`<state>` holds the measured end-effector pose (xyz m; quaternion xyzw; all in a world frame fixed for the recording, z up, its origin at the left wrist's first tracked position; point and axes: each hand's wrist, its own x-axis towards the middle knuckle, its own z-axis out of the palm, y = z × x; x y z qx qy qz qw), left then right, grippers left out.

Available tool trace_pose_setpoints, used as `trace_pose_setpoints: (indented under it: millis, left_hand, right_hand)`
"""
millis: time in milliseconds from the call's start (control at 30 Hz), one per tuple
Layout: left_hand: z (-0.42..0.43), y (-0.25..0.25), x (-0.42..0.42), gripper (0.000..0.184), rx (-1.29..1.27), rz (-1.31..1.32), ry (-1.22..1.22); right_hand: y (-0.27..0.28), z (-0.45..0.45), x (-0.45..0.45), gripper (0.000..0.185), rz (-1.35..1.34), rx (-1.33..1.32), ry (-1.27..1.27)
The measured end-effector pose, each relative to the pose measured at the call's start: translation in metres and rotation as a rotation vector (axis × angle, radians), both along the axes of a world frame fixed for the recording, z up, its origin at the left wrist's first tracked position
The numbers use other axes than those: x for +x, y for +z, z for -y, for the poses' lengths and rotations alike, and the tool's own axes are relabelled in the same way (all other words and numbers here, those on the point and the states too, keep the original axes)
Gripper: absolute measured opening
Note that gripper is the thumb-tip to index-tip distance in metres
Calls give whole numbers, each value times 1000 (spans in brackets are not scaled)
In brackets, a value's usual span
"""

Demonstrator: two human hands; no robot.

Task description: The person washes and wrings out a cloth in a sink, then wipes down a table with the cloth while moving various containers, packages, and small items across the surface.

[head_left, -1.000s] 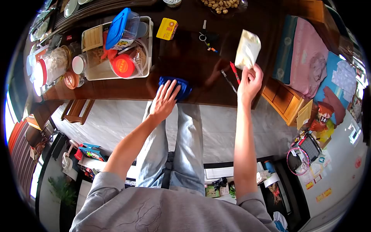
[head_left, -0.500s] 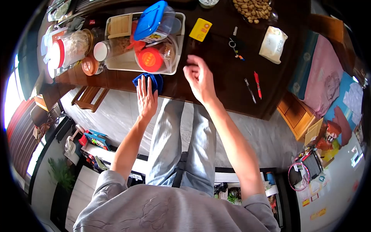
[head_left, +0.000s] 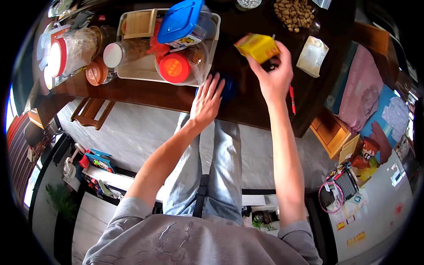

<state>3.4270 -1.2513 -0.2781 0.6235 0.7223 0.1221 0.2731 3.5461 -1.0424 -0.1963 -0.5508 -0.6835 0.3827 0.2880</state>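
My left hand (head_left: 206, 102) lies flat, fingers stretched out, on a dark blue cloth (head_left: 229, 89) at the front part of the dark table. Beside its fingertips is the near corner of a white tray (head_left: 140, 74). A small yellow box (head_left: 259, 47) is raised above the table in my right hand (head_left: 276, 77), gripped between thumb and fingers. Under and behind that hand, the keys seen before are mostly hidden. To the right of my wrist a red pen (head_left: 292, 100) lies on the table.
The tray holds a blue-lidded container (head_left: 179, 22), a red-lidded jar (head_left: 174, 67) and a wooden box (head_left: 140, 24). More jars (head_left: 57, 57) stand at left. A white tissue packet (head_left: 312, 56) and peanuts (head_left: 293, 15) are at right. A stool (head_left: 92, 112) stands below the table's edge.
My left hand has slid right along the table with the blue cloth. My right hand has moved right and picked up the yellow box from the table.
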Motion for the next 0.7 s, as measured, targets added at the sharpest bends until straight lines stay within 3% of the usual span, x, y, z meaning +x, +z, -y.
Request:
trace_pose_setpoints:
  millis: [133, 233, 433, 633, 700]
  left_hand:
    - [-61, -10, 40, 67, 103, 12, 309]
    - [-104, -19, 45, 66, 206, -8, 383]
    - [-203, -44, 11, 58, 417, -161, 396]
    - [-145, -27, 16, 64, 290, -159, 143]
    - [-98, -13, 25, 63, 214, -79, 64]
  right_hand:
    - [27, 56, 64, 75, -13, -64, -142]
    - [40, 105, 98, 78, -37, -202, -221]
    - [52, 177, 130, 75, 161, -354, -140]
    - [46, 176, 114, 73, 70, -384, -270]
    - [38, 155, 108, 73, 65, -206, -215]
